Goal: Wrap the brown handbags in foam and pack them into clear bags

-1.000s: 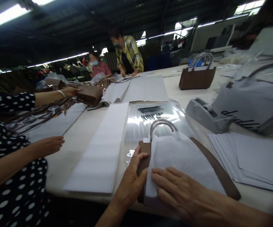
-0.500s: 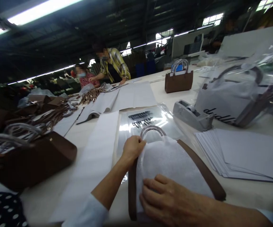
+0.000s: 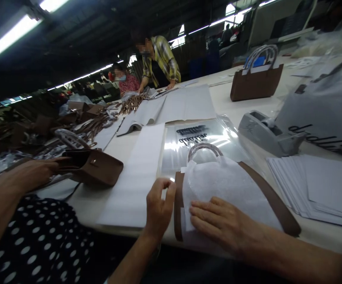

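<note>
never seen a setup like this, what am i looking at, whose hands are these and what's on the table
There's no machine here: these are a person's bare hands, seen by one camera worn on their head, looking forward and down. The right hand lies on a white wrapping sheet covering much of a brown handbag. The left hand is curled at the bag's left edge; I can't tell whether it touches.

Around it on the table are a clear printed plastic bag, a long white strip, a grey tape dispenser and a stack of white sheets. At left, a co-worker's hand is at another brown handbag.
</note>
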The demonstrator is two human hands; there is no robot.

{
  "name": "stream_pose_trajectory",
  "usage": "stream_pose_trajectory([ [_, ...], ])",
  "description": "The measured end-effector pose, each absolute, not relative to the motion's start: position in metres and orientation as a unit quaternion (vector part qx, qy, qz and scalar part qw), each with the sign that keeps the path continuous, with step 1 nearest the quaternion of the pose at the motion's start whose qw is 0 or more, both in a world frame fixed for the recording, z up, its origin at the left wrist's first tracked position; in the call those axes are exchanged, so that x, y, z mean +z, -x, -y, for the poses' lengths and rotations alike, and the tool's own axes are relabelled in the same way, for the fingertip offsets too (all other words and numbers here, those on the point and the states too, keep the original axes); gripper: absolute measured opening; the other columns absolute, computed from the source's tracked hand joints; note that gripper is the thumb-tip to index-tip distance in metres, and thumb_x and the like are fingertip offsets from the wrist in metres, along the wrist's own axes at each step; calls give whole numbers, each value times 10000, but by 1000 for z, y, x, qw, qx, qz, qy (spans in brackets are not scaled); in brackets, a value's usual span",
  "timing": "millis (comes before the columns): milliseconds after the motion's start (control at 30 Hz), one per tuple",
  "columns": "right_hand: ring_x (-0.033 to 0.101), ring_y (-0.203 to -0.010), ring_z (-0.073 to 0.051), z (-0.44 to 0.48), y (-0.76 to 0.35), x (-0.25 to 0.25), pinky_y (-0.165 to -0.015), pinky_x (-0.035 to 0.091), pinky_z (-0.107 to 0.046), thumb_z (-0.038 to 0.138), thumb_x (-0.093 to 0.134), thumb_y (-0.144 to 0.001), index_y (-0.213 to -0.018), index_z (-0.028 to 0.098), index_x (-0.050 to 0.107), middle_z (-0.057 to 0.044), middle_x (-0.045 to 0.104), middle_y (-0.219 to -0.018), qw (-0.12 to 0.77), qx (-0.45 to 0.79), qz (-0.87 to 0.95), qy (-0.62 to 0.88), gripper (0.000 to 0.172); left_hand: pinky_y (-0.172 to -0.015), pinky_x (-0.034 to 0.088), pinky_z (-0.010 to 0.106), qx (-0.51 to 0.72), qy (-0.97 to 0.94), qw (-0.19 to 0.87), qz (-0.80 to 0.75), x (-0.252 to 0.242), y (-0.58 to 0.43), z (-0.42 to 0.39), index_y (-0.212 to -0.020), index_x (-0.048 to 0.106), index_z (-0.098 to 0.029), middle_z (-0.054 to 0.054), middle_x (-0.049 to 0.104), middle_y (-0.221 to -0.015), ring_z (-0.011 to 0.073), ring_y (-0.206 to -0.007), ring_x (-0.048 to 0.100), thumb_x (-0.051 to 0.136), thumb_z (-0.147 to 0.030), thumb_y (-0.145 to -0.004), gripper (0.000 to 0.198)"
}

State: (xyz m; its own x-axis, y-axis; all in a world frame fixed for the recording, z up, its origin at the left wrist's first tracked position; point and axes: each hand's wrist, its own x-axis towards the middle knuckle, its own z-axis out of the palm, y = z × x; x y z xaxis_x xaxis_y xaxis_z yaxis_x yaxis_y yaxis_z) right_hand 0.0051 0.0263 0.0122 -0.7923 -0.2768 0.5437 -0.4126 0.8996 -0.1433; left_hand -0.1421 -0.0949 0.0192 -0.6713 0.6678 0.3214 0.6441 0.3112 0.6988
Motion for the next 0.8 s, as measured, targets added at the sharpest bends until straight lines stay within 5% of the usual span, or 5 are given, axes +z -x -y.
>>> stream_pose_trajectory([
  [67, 528, -1002, -181, -26, -4, 13, -738, 409, -307, 128, 307, -920, -999, 107, 565, -82, 607, -1058, 272, 135, 934, -190, 271, -808, 430, 310, 404, -501, -70, -762, 4, 122, 129, -854, 535, -190, 42, 565, -897, 167, -900, 523, 451, -183, -823, 89],
  [200, 523, -1030, -184, -27, -4, 16, -745, 416, -309, 139, 335, -919, -1019, 92, 556, -92, 605, -1063, 274, 137, 931, -197, 246, -915, 395, 394, 313, -588, -193, -720, -22, 104, 161, -1134, 514, -189, 89, 559, -1114, 232, -1081, 468, 559, -99, -746, 401],
  [567, 485, -1125, -201, -9, -13, 1, -841, 426, -337, 106, 300, -918, -1086, 84, 564, -91, 573, -1162, 315, 58, 933, -166, 314, -872, 482, 359, 441, -511, -105, -730, -29, 96, 149, -1078, 479, -214, 80, 570, -1120, 189, -1061, 521, 515, -132, -807, 285],
  [800, 400, -1212, -206, 2, -18, -2, -935, 405, -340, 117, 287, -913, -1141, 87, 546, -97, 507, -1249, 295, 46, 946, -130, 346, -888, 495, 362, 370, -623, -199, -660, -38, 112, 151, -1058, 539, -201, 71, 596, -1123, 214, -1151, 465, 573, -15, -738, 372],
])
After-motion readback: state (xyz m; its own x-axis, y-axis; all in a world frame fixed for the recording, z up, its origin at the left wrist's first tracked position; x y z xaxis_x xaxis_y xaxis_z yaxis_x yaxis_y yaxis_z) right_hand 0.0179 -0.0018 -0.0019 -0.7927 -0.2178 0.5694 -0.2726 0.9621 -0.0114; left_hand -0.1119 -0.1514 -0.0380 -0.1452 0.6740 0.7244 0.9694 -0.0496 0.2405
